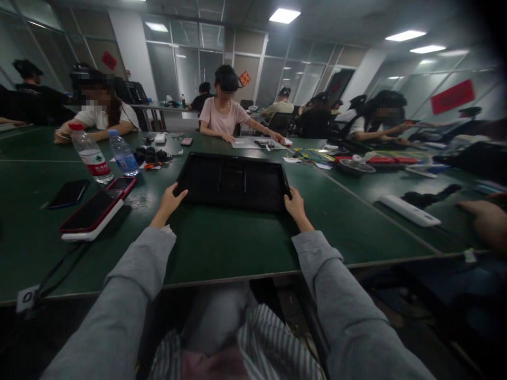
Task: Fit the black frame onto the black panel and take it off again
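A shallow black rectangular tray with raised edges lies or hovers just over the green table; which of the two I cannot tell. Its left edge is gripped by my left hand, thumb over the rim and the other fingers mostly hidden beneath. On the opposite side, my right hand holds the right edge in the same way. Thin raised lines cross the middle of the tray's inside, and nothing loose can be made out in it.
Two bottles stand at the left, near a red-edged phone on a white block and a dark phone. Cables and a bowl sit to the right, beyond a white power bank. A person sits opposite.
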Motion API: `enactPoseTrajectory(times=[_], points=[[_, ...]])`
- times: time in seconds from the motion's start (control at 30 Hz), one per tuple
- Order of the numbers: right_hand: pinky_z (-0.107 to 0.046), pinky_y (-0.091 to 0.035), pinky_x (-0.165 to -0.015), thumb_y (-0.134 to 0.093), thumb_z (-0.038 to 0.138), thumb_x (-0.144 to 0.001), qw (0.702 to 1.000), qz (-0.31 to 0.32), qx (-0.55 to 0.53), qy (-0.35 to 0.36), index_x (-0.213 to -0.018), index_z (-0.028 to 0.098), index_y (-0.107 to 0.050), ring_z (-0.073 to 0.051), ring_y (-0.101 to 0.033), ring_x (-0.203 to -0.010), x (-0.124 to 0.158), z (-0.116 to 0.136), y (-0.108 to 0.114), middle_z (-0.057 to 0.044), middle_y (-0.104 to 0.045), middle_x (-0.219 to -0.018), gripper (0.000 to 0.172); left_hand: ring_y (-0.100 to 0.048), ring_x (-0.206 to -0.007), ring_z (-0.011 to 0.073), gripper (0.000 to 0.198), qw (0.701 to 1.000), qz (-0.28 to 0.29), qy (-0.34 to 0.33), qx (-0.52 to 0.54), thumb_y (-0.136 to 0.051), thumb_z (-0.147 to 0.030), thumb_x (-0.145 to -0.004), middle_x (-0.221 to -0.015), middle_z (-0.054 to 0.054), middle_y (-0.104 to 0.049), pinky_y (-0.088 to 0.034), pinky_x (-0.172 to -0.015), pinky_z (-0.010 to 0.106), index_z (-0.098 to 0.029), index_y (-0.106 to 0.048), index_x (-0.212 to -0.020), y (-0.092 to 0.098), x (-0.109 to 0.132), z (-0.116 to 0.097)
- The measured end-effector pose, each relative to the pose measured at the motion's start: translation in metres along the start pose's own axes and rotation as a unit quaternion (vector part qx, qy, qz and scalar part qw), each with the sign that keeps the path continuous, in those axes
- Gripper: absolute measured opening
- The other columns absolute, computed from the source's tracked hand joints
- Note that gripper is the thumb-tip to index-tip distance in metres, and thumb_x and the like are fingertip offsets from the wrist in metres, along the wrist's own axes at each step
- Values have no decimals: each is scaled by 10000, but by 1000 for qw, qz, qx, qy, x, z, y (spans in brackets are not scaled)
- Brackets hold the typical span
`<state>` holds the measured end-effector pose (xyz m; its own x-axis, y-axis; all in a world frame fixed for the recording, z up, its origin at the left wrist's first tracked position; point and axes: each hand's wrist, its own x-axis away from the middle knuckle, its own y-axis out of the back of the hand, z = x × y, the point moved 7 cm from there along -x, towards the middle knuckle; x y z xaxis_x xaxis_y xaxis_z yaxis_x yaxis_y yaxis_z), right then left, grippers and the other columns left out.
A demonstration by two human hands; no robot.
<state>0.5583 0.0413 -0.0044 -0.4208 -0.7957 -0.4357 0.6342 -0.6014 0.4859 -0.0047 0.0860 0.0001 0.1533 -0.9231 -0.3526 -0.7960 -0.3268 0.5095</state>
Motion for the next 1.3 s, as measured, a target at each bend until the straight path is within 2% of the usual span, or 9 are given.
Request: enactPoseTrajectory(times=[0.13, 0.3, 0.53, 0.73, 0.87, 0.97, 1.13, 1.23, 1.3], points=[[-582, -485, -1251, -609, 188, -813, 1000, 21, -18, -5, -1483, 123, -645, -333, -693, -1357, -3, 2, -5, -184, -772, -1357, 674, -641, -1428, 318, 576, 997, -37, 66, 21, -737, -252, -909, -1547, 202, -668, -486, -1227, 454, -142, -684, -1472, 13, 1, 9], [-561, -459, -1275, -630, 195, -845, 999, 37, -17, -16, -1462, 110, -662, -339, -669, -1404, -7, 8, -9, -207, -732, -1436, 623, -679, -1371, 326, 503, 993, -59, 94, -50, -692, -320, -952, -1471, 228, -717, -475, -1214, 453, -105, -730, -1405, 23, 5, 14], [-574, -545, -1166, -675, 294, -870, 1000, 18, -20, -13, -1394, 126, -720, -347, -749, -1224, -12, -1, -7, -191, -804, -1248, 552, -699, -1339, 378, 524, 990, -42, 87, -106, -590, -523, -1037, -1380, 228, -768, -507, -1138, 455, -120, -793, -1303, 26, 5, 15], [-597, -554, -1108, -657, 455, -922, 1000, -4, 15, -20, -1328, 136, -758, -363, -755, -1130, -12, -2, -2, -195, -812, -1137, 526, -731, -1271, 357, 504, 983, -24, 101, -153, -597, -450, -1033, -1311, 208, -800, -532, -1061, 413, -115, -771, -1368, 26, 7, 8], [-608, -545, -1097, -649, 476, -916, 999, 7, 32, -21, -1291, 130, -762, -370, -755, -1086, -12, -1, -2, -206, -803, -1118, 523, -740, -1236, 370, 499, 979, -26, 116, -165, -641, -429, -992, -1300, 190, -806, -544, -1002, 416, -147, -769, -1383, 30, 7, 10], [-595, -554, -1084, -661, 455, -888, 1000, 13, 8, -26, -1251, 160, -764, -347, -751, -1043, -15, -6, -4, -164, -795, -1054, 479, -750, -1193, 372, 491, 979, -9, 120, -162, -671, -445, -964, -1277, 191, -809, -546, -946, 403, -154, -784, -1342, 31, 5, 16], [-558, -600, -1001, -697, 417, -824, 997, 32, -47, -56, -1249, 199, -740, -287, -725, -888, -19, -20, -7, -50, -730, -855, 480, -763, -1021, 352, 512, 988, -10, 106, -109, -663, -596, -963, -969, 155, -810, -544, -859, 381, -154, -808, -1176, 35, 0, 21], [-535, -633, -931, -735, 455, -804, 989, 82, -93, -82, -1316, 237, -719, -267, -716, -813, -17, -25, -9, -2, -703, -792, 557, -747, -943, 328, 379, 991, -17, 117, -59, -714, -543, -926, -815, 98, -756, -544, -838, 371, -185, -795, -1018, 40, 1, 22], [-526, -644, -923, -763, 482, -797, 980, 116, -118, -108, -1377, 242, -698, -278, -741, -856, -15, -27, -9, -23, -745, -854, 632, -732, -898, 308, 292, 992, -28, 119, -16, -762, -483, -879, -775, 73, -731, -545, -814, 362, -198, -767, -939, 45, 2, 20]])
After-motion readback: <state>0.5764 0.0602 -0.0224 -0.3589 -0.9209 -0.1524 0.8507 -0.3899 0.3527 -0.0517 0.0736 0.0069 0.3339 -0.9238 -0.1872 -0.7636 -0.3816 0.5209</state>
